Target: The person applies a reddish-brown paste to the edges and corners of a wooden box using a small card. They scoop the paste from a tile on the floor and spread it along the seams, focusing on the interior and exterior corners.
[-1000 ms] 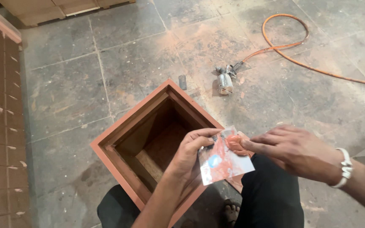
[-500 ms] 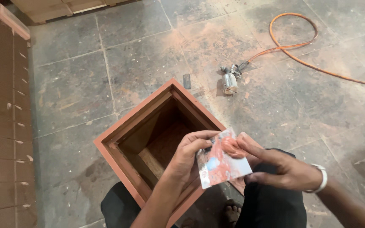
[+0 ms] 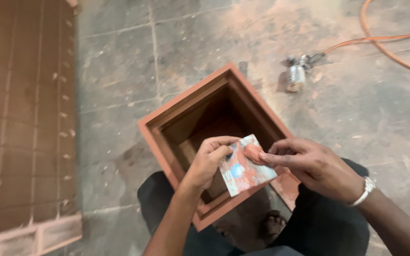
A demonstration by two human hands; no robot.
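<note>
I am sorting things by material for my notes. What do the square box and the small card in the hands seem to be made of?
The square box looks like wood under a matt red-brown coat: straight stepped edges, darker inside.

The small card looks like thin plastic or coated paper, printed and smeared with reddish paste. The left hand holds it flat, and the right hand touches the lump on it.

Box centre floor, between knees. Card held over box near rim. Spray gun far right, hose beyond. Panel left.
</note>
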